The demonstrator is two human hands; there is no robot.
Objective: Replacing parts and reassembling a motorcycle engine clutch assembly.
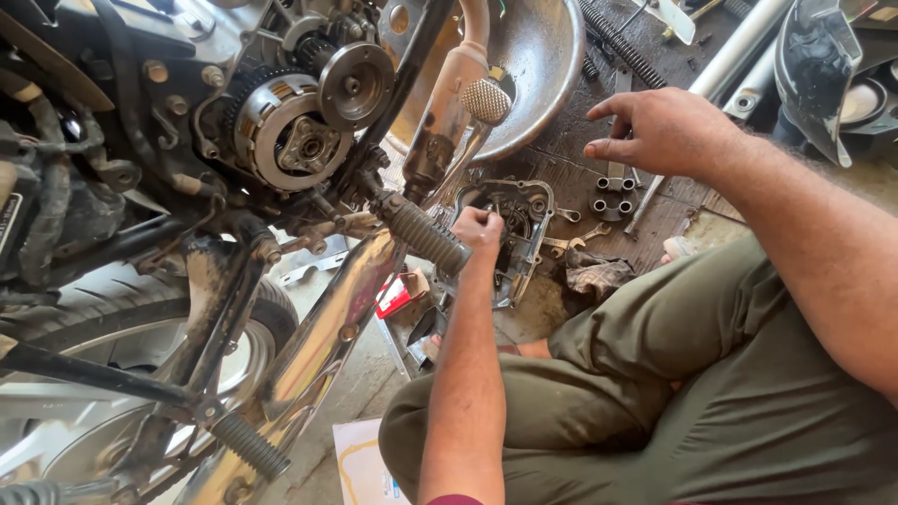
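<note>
Metal engine cover, left hand seemingly gripping inside.

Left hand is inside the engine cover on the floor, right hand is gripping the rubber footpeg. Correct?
Not quite. The left hand is at the engine cover, but the right hand hovers over the small metal parts, away from the footpeg. The head view shows it.
</note>
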